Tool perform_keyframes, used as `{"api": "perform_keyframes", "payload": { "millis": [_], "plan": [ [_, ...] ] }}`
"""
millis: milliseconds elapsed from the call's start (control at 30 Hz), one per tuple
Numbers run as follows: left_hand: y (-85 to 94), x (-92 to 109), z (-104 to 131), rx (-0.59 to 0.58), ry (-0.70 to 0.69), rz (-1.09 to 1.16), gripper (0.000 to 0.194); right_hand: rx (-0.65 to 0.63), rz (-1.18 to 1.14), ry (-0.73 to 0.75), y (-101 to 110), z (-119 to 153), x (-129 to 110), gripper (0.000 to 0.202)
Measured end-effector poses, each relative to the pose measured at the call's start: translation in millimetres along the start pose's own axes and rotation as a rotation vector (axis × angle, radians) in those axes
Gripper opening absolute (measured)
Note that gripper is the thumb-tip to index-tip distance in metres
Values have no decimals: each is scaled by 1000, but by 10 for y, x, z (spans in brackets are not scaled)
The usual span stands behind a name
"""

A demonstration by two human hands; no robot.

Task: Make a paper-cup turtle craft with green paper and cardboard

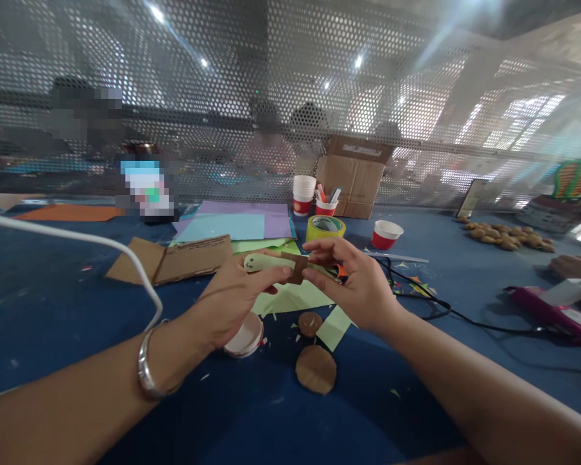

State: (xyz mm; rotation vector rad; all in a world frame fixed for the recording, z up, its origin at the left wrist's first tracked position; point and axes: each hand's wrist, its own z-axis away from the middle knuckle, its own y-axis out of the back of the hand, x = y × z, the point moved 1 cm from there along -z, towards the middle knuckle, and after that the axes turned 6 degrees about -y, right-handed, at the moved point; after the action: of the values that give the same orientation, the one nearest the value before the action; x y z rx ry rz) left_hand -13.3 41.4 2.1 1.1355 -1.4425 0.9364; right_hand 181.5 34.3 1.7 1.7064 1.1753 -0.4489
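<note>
My left hand (239,290) is closed on a pale green paper strip (266,261) with a small smiling face drawn at its rounded left end. A small brown cardboard piece (297,268) sits across the strip. From the other side, my right hand (358,281) curls its thumb and fingers about the strip's right end, the thumb at the cardboard's edge. Below lie a small cardboard disc (310,324), a larger one (316,369) and a light green paper piece (336,328). Under my left hand rests a cut white-and-red paper cup piece (244,336).
Yellow tape roll (326,227), red-white cup (387,234), marker cup (326,205) and stacked cups (303,194) stand behind my hands. Folded cardboard (193,258) lies left, near a white cable (101,242). Black cable (465,320) runs right to a magenta device (556,313), beside another person's hand (576,266).
</note>
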Motion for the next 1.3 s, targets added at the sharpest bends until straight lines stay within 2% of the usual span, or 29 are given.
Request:
{"api": "perform_keyframes", "payload": {
  "millis": [267, 400, 567, 767, 933, 1067, 1167, 1233, 1300],
  "plan": [
    [-12, -58, -3, -46, -34, 56, 17, -55, -60, -52, -37, 6, 41, 31],
    [-1, -51, -13, -23, -10, -1, 18, -43, 18, -26, -36, 11, -29, 32],
    [-3, -54, -13, 10, -14, 25, 19, -14, 204, 70, -49, 21, -92, 46],
    [-22, -30, 18, -33, 1, 104, 20, 32, 320, 126, -59, 25, -99, 34],
    [-2, 100, 46, -60, 3, 70, 21, 98, 335, 176, -70, 33, -97, 31],
    [150, 294, 48, -157, 42, -135, 29, 110, 338, 131, -67, 26, -60, 32],
    [383, 389, 71, -359, 40, -564, 53, 124, 348, 85, -55, 24, -40, 33],
    [544, 400, 125, -398, -26, -893, 69, 124, 355, 79, -56, 27, -43, 33],
    [649, 368, 208, -404, -11, -1050, 77, 115, 347, 91, -67, 32, -56, 32]
  ]
}}
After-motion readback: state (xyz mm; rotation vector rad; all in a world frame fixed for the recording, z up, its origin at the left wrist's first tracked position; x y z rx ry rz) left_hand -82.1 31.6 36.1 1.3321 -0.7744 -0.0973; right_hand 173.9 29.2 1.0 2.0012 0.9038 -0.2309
